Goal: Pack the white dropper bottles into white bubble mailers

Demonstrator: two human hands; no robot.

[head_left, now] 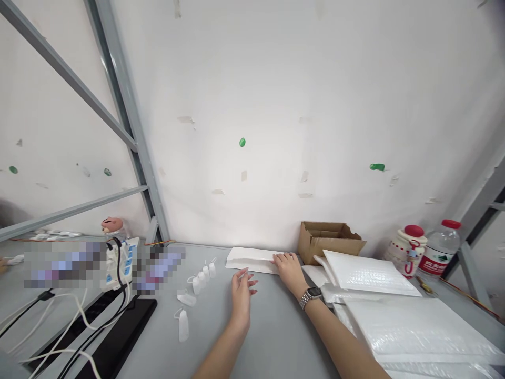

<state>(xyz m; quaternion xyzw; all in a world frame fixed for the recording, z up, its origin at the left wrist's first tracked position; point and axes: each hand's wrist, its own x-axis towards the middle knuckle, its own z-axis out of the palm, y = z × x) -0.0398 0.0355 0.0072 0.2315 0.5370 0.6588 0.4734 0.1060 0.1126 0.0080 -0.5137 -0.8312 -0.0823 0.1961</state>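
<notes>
My right hand (pixel 289 269), with a watch (pixel 311 296) on its wrist, grips the right end of a flat white folded paper piece (pixel 250 259) near the wall. The thumb is hidden. In front of the paper's lower edge, my left hand (pixel 242 295) is held with fingers curved and apart, and nothing shows in it. To its left, several small white tag-like pieces with loops (pixel 196 284) stand or lie in a slanted row. The closest loop piece (pixel 182 325) lies apart from the others.
At right, white bubble mailers (pixel 418 329) are piled beside an open cardboard box (pixel 331 239), a red-lidded jar (pixel 406 251) and a plastic bottle (pixel 440 250). A power strip (pixel 119 263), cables and a long black object (pixel 120 337) occupy the left. Grey metal framing (pixel 130 121) rises behind.
</notes>
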